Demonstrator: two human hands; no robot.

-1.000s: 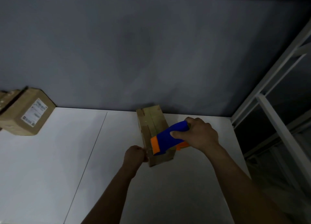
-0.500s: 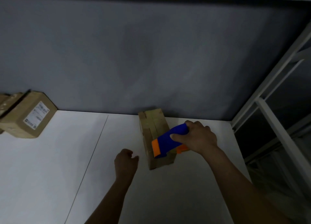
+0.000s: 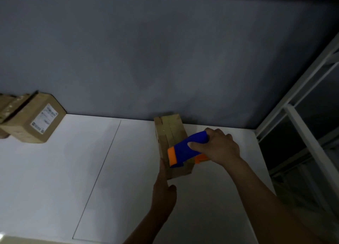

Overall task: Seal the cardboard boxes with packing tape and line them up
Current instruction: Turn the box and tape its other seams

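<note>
Box [image 3: 169, 131], dispenser [image 3: 185, 148] atop, seemingly touches wall [image 3: 165, 60]

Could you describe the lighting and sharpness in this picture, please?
Head view: dim and underexposed, wall darkest at the top, white table brightest; same view, the rack leans at the right edge; the label on the left box is too soft to read.

Bare white tabletop [image 3: 73, 170] spreads broadly between the labelled brown cardboard box [image 3: 34, 120] at far left and the narrow brown cardboard box [image 3: 170, 131] at far right, whose near top carries a blue and orange tape dispenser [image 3: 185, 148]. A grey wall [image 3: 165, 60] closes the far side. A white metal rack frame [image 3: 302, 130] bounds the right, leaving a slim strip beside the narrow box.
</note>
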